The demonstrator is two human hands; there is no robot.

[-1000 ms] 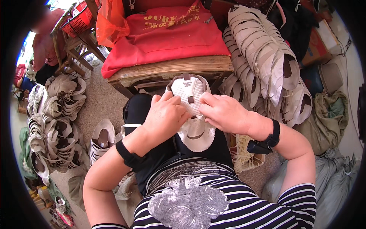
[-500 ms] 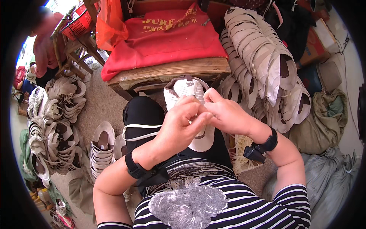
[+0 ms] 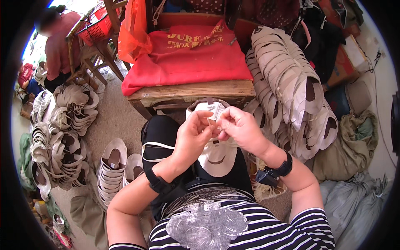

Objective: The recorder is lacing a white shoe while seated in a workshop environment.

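- Shoe top (image 3: pixel 217 153), pale, over the knees (image 3: pixel 161 130).
- Left hand (image 3: pixel 193 134) and right hand (image 3: pixel 241 130) close together, both pinching a thin pale lace (image 3: pixel 209 122).
- More shoe tops (image 3: pixel 285 77) piled at right.

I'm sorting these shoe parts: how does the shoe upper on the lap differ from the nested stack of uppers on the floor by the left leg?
The shoe upper is a single piece, whereas the nested stack holds several. The shoe upper lies on the lap, partly hidden behind the left hand and right hand; the nested stack is on the floor, touched by neither. Both are pale.
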